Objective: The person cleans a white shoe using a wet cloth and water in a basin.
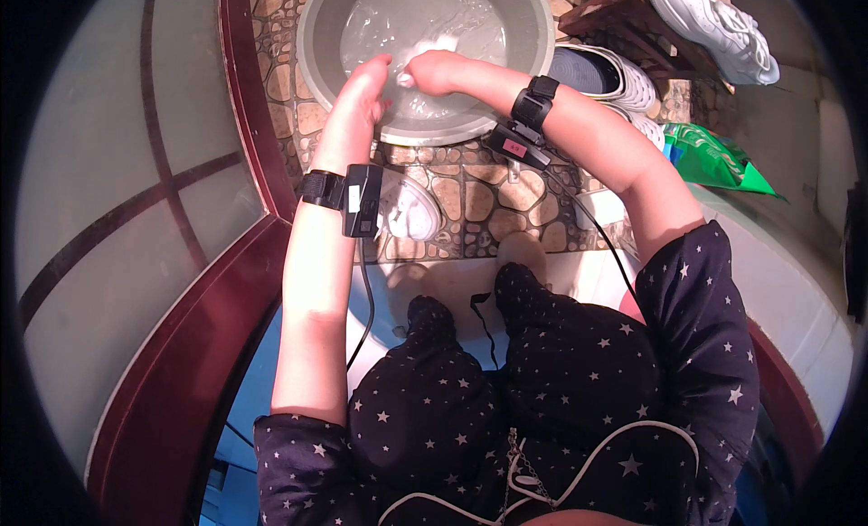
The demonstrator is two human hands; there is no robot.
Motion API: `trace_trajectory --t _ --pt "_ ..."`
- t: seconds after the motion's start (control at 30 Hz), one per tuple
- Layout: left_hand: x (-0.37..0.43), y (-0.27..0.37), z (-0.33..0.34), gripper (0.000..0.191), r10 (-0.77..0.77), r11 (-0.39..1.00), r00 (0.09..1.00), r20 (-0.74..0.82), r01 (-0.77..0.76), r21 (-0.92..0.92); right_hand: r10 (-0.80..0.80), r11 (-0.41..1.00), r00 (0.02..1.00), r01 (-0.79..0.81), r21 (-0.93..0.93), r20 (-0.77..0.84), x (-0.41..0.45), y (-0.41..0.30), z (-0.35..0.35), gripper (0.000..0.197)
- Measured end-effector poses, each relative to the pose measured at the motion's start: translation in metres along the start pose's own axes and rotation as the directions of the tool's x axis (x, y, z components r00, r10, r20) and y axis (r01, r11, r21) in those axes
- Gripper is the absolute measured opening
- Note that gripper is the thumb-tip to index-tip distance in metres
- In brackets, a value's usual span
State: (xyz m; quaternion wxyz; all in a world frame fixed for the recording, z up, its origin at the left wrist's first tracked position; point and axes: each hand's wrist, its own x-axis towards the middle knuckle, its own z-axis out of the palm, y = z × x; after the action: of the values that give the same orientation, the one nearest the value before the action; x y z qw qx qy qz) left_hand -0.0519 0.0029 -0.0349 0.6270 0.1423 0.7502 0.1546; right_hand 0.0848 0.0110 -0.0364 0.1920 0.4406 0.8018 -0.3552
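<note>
A round grey plastic basin (pixel 317 68) of water stands on the floor before me, with ripples and splashes on its surface. My right hand (pixel 434 72) is curled over the near half of the basin, and a small piece of white material (pixel 405 79) sticks out from its fist. Just beyond it, a white patch (pixel 444 45) shows in the water; glare hides whether it is the same piece. My left hand (pixel 369 89) hovers over the basin's near left side, thumb apart from the fingers, with nothing visible in it. Its fingers are partly hidden.
A white sneaker (pixel 410 211) stands on the pebble-patterned floor (pixel 478 204) below the basin. To the right are white shoes (pixel 610 75), another sneaker (pixel 719 34) on a wooden stool (pixel 610 14), and a green plastic packet (pixel 719 160). A dark red door frame (pixel 254 119) runs along the left.
</note>
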Motion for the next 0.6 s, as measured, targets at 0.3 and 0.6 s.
trace_trajectory --t 0.3,0.6 --pt "-0.057 0.011 0.015 0.044 0.087 0.968 0.935 0.344 0.003 -0.251 -0.006 0.166 0.998 -0.062 0.984 0.064 -0.059 0.01 -0.059 0.029" --pt "-0.079 0.019 0.029 0.025 0.512 0.776 0.785 0.349 -0.249 -0.579 0.389 -0.044 0.921 -0.007 0.999 0.024 -0.072 0.035 -0.043 0.034"
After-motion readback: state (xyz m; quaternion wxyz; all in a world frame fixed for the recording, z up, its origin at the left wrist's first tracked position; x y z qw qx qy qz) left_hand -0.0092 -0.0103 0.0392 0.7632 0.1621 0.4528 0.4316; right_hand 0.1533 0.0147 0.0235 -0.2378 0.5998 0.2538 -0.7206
